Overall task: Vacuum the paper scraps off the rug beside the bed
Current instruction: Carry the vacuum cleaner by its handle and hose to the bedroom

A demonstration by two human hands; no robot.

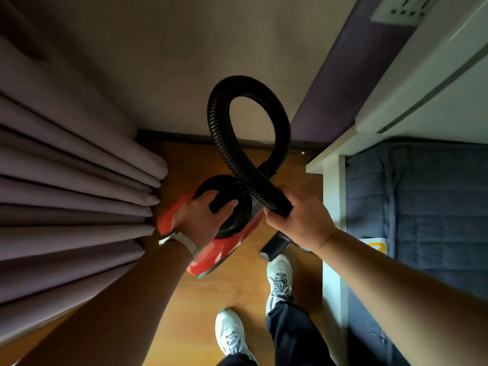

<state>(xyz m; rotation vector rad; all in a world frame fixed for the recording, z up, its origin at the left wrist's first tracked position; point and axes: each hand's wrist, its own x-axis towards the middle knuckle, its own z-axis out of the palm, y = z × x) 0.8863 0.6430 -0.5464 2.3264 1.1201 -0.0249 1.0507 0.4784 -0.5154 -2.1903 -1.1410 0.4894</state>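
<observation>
Preparation: red canister vacuum cleaner (224, 249) held left of the blue-quilted bed (422, 207).
Left hand (203, 217) clamps its black handle (219, 204); right hand (298, 220) grips the black ribbed hose (248, 107). Rug and scraps unseen; vacuuming apparently not begun.

Narrow floor strip (227, 291) between curtain (66, 180), bed frame (333, 202); hose loop (247, 81) apparently blocks middle.

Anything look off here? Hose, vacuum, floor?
The black hose curls into a full loop and crosses itself just above the red vacuum, which the left hand holds by its handle; the right hand grips the hose end. Twisted, not visibly damaged. Nothing else stands out.
</observation>
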